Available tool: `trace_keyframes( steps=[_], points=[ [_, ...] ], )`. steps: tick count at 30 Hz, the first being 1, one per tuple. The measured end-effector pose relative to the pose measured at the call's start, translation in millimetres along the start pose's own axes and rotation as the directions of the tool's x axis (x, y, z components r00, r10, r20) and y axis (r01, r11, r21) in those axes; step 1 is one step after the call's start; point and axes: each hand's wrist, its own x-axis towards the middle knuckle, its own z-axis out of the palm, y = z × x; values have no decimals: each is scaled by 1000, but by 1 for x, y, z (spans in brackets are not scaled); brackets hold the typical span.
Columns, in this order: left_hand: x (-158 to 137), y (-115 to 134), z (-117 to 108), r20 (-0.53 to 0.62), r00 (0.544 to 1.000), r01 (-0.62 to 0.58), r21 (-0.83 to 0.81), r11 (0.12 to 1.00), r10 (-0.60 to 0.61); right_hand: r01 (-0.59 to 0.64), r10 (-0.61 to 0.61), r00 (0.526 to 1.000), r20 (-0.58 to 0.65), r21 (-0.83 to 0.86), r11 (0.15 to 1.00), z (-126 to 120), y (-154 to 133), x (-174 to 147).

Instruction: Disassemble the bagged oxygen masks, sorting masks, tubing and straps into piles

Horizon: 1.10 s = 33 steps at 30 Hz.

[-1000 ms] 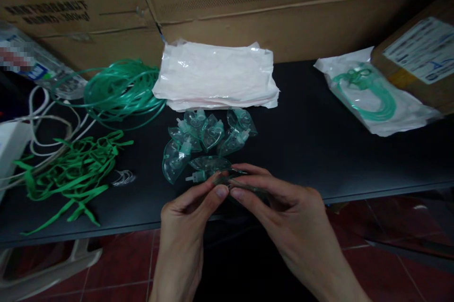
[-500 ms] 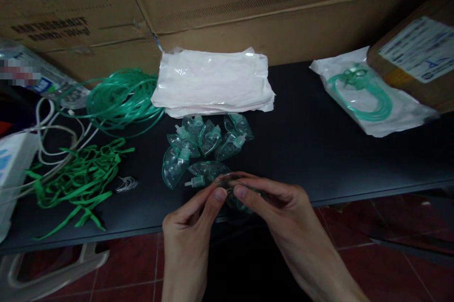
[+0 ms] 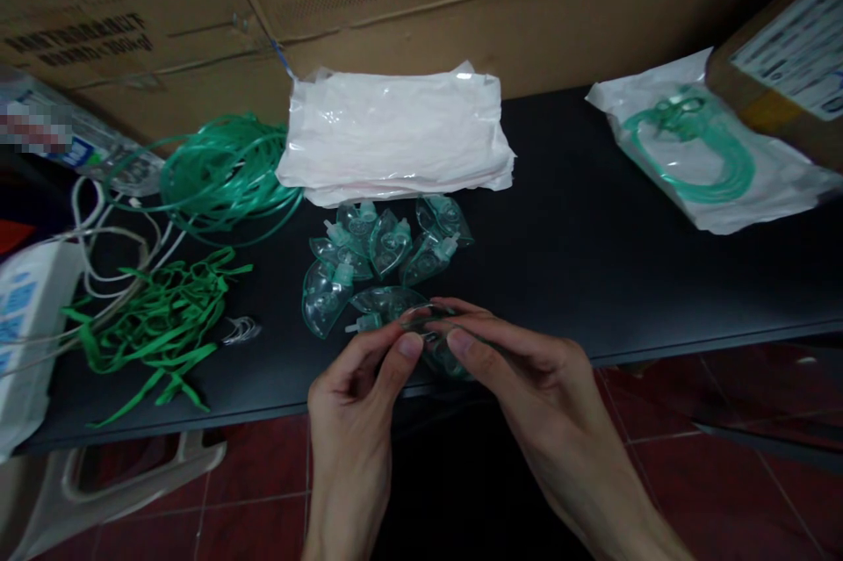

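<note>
Near the table's front edge, my left hand [image 3: 369, 377] and my right hand [image 3: 527, 377] pinch a clear green-tinted oxygen mask [image 3: 443, 352] from both sides. Both thumbs press on its upper part, and fingers hide much of it. Just beyond my left fingertips another mask [image 3: 388, 301] lies on the table, with its pale green connector pointing left. Several more masks [image 3: 390, 247] lie in a loose cluster behind that one. Left of my hands are thin metal strips or wires [image 3: 241, 330] and a tangle of green elastic straps [image 3: 162, 315].
White plastic pouches [image 3: 395, 135] are stacked at the back of the black table [image 3: 546, 254]. Coiled green tubing [image 3: 224, 175] sits to their left, near white cables [image 3: 85, 236] and a white power strip [image 3: 39, 315]. A packed mask set [image 3: 698, 148] lies right, by cardboard boxes [image 3: 428, 34].
The view has shifted slightly, so the table things sit a little higher in the picture. My right thumb has moved a little away from my left thumb; both hands still hold the mask.
</note>
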Motion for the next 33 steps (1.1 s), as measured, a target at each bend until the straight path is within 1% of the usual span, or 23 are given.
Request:
trace_keyframes(
  steps=[4,8,11,13,15,19,24,27,30,33],
  points=[
    [0,1,-4,31,999,-21,21,1000,20,73,-72,997,13,-144,987,0,-1,-2],
    [1,2,-8,64,998,-14,32,999,12,163,-166,986,10,-265,951,0,3,-4],
    [2,1,-9,68,998,-9,50,999,5,233,-243,970,14,-343,910,0,6,-6],
    [1,1,-9,52,999,-8,58,998,5,249,-261,965,17,-366,897,-1,8,-7],
    [0,0,-8,34,999,-8,57,998,6,241,-251,968,19,-360,901,-1,8,-7],
    [-1,-1,-4,-5,1000,15,54,998,-15,215,-216,976,30,-322,922,-1,5,-4],
    [-2,1,-2,-61,996,63,58,996,-59,98,-96,995,21,-163,982,-2,2,-2],
    [-5,3,-2,-45,998,48,57,997,-46,-27,27,1000,6,-57,998,-3,4,-5],
    [-7,5,-2,-17,1000,27,72,997,-25,-155,158,986,-45,76,985,-4,6,-8],
    [-8,6,-3,12,1000,9,90,996,-10,-202,205,979,-10,142,969,-2,4,-8]
  ],
)
